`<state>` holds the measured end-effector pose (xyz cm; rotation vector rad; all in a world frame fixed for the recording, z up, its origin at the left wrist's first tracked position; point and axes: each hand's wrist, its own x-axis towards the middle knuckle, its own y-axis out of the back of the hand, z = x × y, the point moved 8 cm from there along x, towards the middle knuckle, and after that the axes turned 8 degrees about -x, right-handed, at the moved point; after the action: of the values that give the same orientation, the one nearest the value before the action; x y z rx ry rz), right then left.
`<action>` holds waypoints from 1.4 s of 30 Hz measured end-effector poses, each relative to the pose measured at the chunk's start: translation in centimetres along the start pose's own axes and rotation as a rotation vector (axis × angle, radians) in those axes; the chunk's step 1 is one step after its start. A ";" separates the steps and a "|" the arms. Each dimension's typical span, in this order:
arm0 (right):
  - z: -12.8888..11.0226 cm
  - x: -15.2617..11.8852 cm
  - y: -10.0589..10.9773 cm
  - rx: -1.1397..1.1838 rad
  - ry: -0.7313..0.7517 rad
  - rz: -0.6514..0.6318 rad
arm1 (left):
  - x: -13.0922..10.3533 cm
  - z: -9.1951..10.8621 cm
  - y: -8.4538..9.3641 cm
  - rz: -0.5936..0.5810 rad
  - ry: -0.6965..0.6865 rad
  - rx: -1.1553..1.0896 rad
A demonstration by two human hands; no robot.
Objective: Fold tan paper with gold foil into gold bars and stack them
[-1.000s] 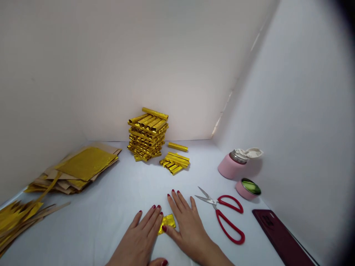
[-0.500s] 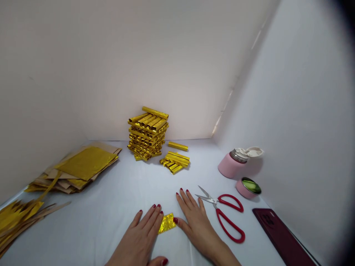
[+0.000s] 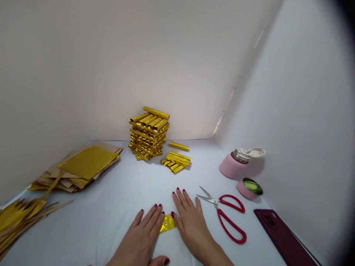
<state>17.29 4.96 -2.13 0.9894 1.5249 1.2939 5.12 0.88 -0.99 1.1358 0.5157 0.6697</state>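
A small piece of shiny gold foil paper (image 3: 168,224) lies on the white tabletop between my two hands. My left hand (image 3: 141,232) rests flat with its fingers stretched out, its edge against or over the paper's left end. On the other side my right hand (image 3: 192,223) lies flat with fingers spread, the thumb touching the paper's right end. How far the paper runs under the hands is hidden. Just right of my right hand are red-handled scissors (image 3: 215,201), lying with blades parted.
Behind stands a tall stack of folded gold paper bars (image 3: 149,135), with a smaller pile (image 3: 177,160) beside it. Gold sheets (image 3: 88,162) and cut strips (image 3: 22,216) lie left. On the right are a pink bottle (image 3: 233,165), a pink cup (image 3: 246,190) and a dark red phone-like object (image 3: 283,236).
My right hand has slid slightly left, its thumb now farther over the gold paper. My left hand stays nearly still. The whole view has shifted a little.
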 end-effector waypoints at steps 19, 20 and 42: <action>-1.7 1.0 0.0 0.003 0.045 -0.015 | -0.8 0.7 1.1 0.049 -0.199 -0.023; -1.7 1.0 0.0 0.005 0.047 -0.005 | -0.9 0.6 1.1 0.027 -0.199 -0.026; -2.3 0.6 0.8 -0.023 0.064 0.012 | -7.8 -2.6 3.4 0.119 -0.164 0.021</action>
<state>14.94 5.01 -1.27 0.9514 1.5513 1.3606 -2.89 -2.13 1.66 1.2363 0.3180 0.6678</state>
